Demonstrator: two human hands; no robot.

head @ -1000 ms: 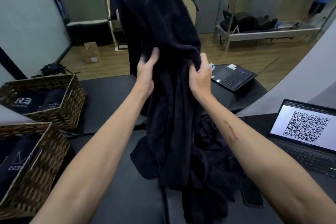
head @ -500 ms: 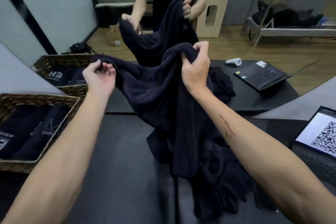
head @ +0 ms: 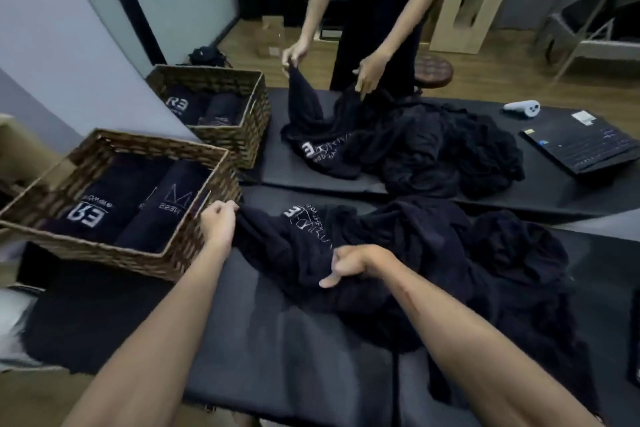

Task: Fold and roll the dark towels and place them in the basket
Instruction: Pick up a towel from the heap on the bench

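Observation:
A dark towel [head: 298, 253] with white lettering lies spread and crumpled on the black padded table [head: 277, 343]. My left hand [head: 218, 222] is closed on its left corner, right beside the basket. My right hand [head: 349, 265] pinches the towel's near edge in the middle. A wicker basket [head: 104, 253] stands at the left of the table and holds rolled dark towels [head: 114, 204] with white logos. More dark towels [head: 512, 253] are heaped to the right, partly under the held one.
A mirror ahead repeats the scene: a second basket [head: 207, 104], a standing person [head: 374, 10] holding a towel, a white controller [head: 523, 107] and a laptop [head: 581, 146]. A grey wall runs along the left.
The towel, held up high a second ago, has come down onto the table. My left hand moved out left to its corner by the basket, and my right hand dropped to its near edge.

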